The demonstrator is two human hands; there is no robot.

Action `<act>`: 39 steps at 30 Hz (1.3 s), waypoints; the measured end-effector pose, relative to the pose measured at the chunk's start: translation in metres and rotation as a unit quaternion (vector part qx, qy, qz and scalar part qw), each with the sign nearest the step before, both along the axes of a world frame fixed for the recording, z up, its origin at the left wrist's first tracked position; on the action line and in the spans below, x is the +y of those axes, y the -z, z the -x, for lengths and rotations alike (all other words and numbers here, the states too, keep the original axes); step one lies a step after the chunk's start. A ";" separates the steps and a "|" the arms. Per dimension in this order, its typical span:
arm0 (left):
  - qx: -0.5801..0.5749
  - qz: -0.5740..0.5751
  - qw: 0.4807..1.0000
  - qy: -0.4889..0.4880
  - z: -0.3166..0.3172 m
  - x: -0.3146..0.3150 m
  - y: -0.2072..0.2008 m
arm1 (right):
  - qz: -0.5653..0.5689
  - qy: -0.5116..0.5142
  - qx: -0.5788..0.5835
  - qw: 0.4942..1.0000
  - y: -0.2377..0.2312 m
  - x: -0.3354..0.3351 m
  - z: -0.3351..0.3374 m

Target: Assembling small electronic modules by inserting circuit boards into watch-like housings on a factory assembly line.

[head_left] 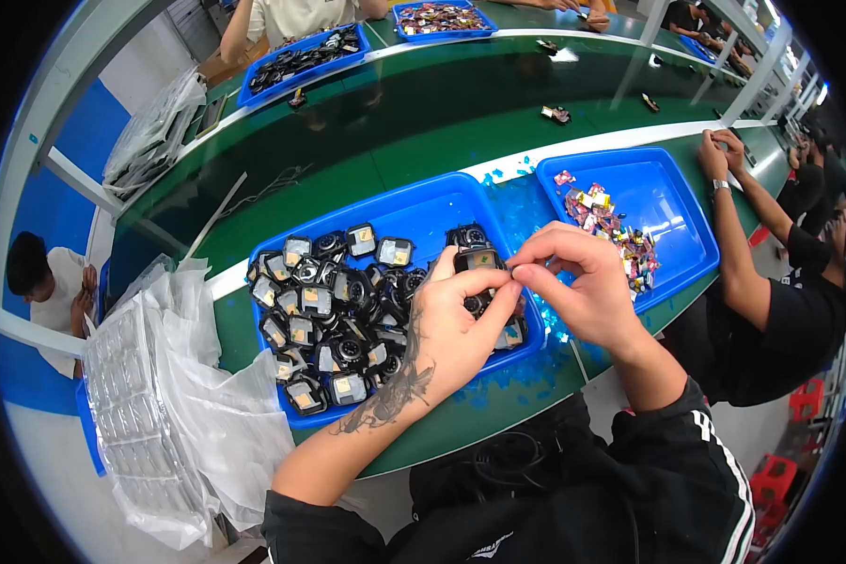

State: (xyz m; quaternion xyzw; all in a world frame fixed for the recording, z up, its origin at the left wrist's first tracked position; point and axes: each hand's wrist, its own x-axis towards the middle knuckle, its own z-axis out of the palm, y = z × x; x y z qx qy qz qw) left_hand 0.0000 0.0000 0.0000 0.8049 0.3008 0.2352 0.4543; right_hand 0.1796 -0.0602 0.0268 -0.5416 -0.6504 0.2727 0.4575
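Observation:
Over the right end of a large blue tray (414, 202), my left hand (456, 324) is closed round a black smartwatch case (479, 258). Its squarish face shows above my fingers. My right hand (578, 282) comes in from the right, thumb and forefinger pinched together at the case's edge, against my left fingertips. Whatever lies in that pinch is too small to make out. Beneath and left of my hands, the tray holds a heap of similar black watch cases (315, 301), several with pale square backs. Bits of blue film (556, 324) lie beside the tray.
To the right, a second blue tray (667, 216) holds small battery-like parts (611, 221). Plastic sheets and clear moulded trays (127, 395) stack at the left. Beyond a white rail runs a green conveyor belt (423, 122) with scattered parts. Co-workers sit opposite and at the right.

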 end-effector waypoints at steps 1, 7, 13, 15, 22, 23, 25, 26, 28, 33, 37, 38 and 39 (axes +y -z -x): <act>-0.049 -0.041 0.998 0.003 0.001 0.001 0.003 | -0.003 0.028 0.053 0.998 0.000 0.000 0.002; -0.316 0.229 0.920 -0.034 -0.009 -0.006 -0.011 | 0.018 0.034 0.130 0.991 -0.011 -0.005 0.004; -0.348 0.230 0.907 -0.060 -0.011 -0.009 -0.013 | -0.026 0.019 0.009 0.999 -0.021 0.006 0.014; -0.351 0.228 0.907 -0.050 -0.010 -0.008 -0.014 | -0.068 0.056 -0.017 0.996 -0.020 0.010 0.015; -0.381 0.247 0.890 -0.043 -0.012 -0.011 -0.009 | -0.076 0.073 -0.136 0.985 -0.024 0.009 0.019; -0.384 0.247 0.889 -0.044 -0.011 -0.011 -0.009 | -0.095 0.062 -0.118 0.986 -0.020 0.011 0.019; -0.371 0.270 0.886 -0.060 -0.009 -0.012 -0.010 | -0.113 0.047 -0.101 0.987 -0.019 0.010 0.018; -0.373 0.270 0.885 -0.062 -0.010 -0.013 -0.010 | -0.100 0.048 -0.095 0.989 -0.020 0.008 0.017; -0.375 0.269 0.886 -0.044 -0.010 -0.012 -0.011 | -0.087 0.049 -0.085 0.991 -0.023 0.008 0.016; -0.361 0.231 0.903 -0.032 -0.011 -0.013 -0.011 | -0.028 0.042 -0.050 0.997 -0.032 0.007 0.014; -0.337 0.222 0.915 -0.004 -0.009 -0.012 -0.012 | -0.017 0.047 -0.054 0.997 -0.034 0.005 0.011; -0.335 0.222 0.916 -0.003 -0.009 -0.012 -0.012 | -0.017 0.048 -0.052 0.997 -0.035 0.005 0.010; -0.328 0.221 0.918 -0.005 -0.009 -0.013 -0.012 | -0.019 0.039 -0.048 0.998 -0.037 0.004 0.010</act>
